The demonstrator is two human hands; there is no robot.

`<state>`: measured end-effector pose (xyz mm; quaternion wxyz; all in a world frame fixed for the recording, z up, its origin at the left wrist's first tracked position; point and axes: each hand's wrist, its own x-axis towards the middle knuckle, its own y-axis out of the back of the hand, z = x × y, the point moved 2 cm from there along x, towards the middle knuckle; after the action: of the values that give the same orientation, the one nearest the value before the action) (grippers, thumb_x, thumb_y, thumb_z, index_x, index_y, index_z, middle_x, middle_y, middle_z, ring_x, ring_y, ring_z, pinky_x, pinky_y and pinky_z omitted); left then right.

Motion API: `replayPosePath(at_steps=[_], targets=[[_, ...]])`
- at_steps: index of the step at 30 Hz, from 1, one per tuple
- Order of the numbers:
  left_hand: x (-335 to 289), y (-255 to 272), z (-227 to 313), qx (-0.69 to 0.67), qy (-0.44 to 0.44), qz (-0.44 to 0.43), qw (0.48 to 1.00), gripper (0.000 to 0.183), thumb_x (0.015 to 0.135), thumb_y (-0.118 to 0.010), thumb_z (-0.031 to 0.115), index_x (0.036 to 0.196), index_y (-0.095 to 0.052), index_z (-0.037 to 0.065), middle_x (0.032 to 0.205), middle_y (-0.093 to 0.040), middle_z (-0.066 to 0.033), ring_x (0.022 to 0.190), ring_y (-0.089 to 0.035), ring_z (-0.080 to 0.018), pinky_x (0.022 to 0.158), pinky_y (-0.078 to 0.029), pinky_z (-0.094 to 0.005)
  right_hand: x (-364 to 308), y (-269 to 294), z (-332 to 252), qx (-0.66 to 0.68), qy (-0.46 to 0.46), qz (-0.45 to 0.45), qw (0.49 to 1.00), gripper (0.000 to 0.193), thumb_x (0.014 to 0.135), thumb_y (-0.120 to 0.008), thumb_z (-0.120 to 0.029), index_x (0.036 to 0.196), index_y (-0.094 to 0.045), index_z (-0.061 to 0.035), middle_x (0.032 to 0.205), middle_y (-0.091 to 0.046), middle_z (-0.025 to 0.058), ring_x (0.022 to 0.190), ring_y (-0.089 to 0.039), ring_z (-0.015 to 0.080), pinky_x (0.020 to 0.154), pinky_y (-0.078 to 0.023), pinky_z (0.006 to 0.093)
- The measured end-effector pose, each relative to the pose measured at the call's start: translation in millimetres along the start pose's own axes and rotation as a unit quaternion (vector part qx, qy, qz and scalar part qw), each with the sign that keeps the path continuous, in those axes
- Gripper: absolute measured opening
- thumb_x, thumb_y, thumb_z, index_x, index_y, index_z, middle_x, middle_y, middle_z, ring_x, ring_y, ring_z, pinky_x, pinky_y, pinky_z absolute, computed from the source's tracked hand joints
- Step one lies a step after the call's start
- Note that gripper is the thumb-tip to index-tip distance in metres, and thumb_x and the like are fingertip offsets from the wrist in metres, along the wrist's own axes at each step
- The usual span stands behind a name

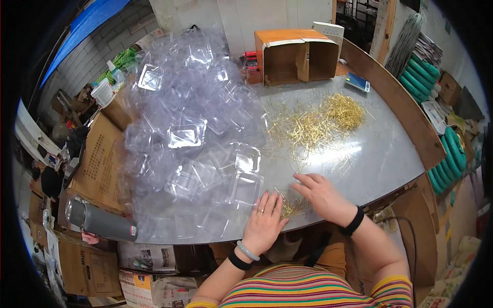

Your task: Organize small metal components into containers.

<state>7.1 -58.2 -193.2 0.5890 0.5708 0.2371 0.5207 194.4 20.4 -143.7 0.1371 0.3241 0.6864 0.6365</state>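
My left hand (264, 223) lies nearly flat at the table's near edge, fingers stretched forward and pressed close to a small heap of thin gold-coloured wire pieces (290, 207). On the heap's other side is my right hand (324, 199), palm down, its fingers reaching left over the tabletop. Neither hand visibly grips anything. Just beyond my left fingertips rests a clear plastic blister shell (246, 189). Farther off, a larger scattered pile of gold wire pieces (318, 126) covers the middle right of the grey table (380, 143).
A big mound of clear plastic shells (185, 113) fills the left side. A grey thermos bottle (102, 219) lies at the near left edge. At the back stand an open cardboard box (280, 64) and a small blue scale-like device (358, 82). A wooden board (400, 97) borders the right.
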Motion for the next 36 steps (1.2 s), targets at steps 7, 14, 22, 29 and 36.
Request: replayPosePath(at_steps=[7, 14, 22, 29, 36], targets=[[2.5, -3.2, -0.5, 0.008, -0.005, 0.013, 1.000, 0.060, 0.090, -0.064, 0.032, 0.137, -0.048, -0.003, 0.142, -0.046, -0.0182, 0.135, -0.039, -0.0367, 0.113, -0.032, -0.0466, 40.3, -25.4, 44.6, -0.015, -0.051, -0.060, 0.997, 0.013, 0.087, -0.054, -0.006, 0.099, -0.054, -0.0050, 0.095, -0.059, 0.0133, 0.090, -0.063, 0.0329, 0.076, -0.053, 0.0406], [1.0, -2.1, -0.7, -0.025, 0.011, 0.008, 1.000, 0.064, 0.090, -0.065, 0.031, 0.140, -0.043, -0.003, 0.144, -0.043, -0.0195, 0.136, -0.038, -0.0375, 0.113, -0.032, -0.0468, 49.9, -27.0, 35.3, 0.066, 0.027, -0.081, 0.994, 0.012, 0.087, -0.056, -0.007, 0.099, -0.056, -0.0045, 0.097, -0.059, 0.0148, 0.090, -0.064, 0.0358, 0.076, -0.053, 0.0424], [0.6, -0.8, 0.8, -0.039, 0.024, 0.019, 0.999, 0.071, 0.091, -0.064, 0.032, 0.145, -0.035, -0.003, 0.150, -0.035, -0.0219, 0.141, -0.030, -0.0405, 0.115, -0.027, -0.0499, 13.0, 1.6, 18.9, 0.098, 0.102, -0.020, 0.990, 0.036, 0.084, -0.068, -0.017, 0.118, -0.060, -0.0081, 0.108, -0.059, 0.0094, 0.105, -0.057, 0.0312, 0.089, -0.048, 0.0409], [8.5, -1.5, 6.4, -0.028, 0.016, -0.038, 0.999, 0.061, 0.093, -0.062, 0.026, 0.142, -0.041, -0.002, 0.148, -0.038, -0.0185, 0.140, -0.031, -0.0394, 0.115, -0.027, -0.0511, -21.0, -7.7, -1.2, 0.127, -0.023, -0.018, 0.991, 0.046, 0.084, -0.071, -0.023, 0.126, -0.058, -0.0071, 0.124, -0.057, 0.0157, 0.112, -0.053, 0.0352, 0.096, -0.046, 0.0414], [27.9, -8.1, 16.0, -0.089, -0.056, -0.044, 0.993, 0.053, 0.089, -0.062, 0.010, 0.138, -0.045, -0.001, 0.142, -0.044, -0.0196, 0.133, -0.039, -0.0406, 0.112, -0.032, -0.0504, -49.8, -23.1, 0.6, 0.050, -0.083, 0.020, 0.995, 0.086, 0.080, -0.071, -0.054, 0.142, -0.039, -0.0026, 0.146, -0.042, 0.0217, 0.138, -0.036, 0.0404, 0.113, -0.025, 0.0589]])
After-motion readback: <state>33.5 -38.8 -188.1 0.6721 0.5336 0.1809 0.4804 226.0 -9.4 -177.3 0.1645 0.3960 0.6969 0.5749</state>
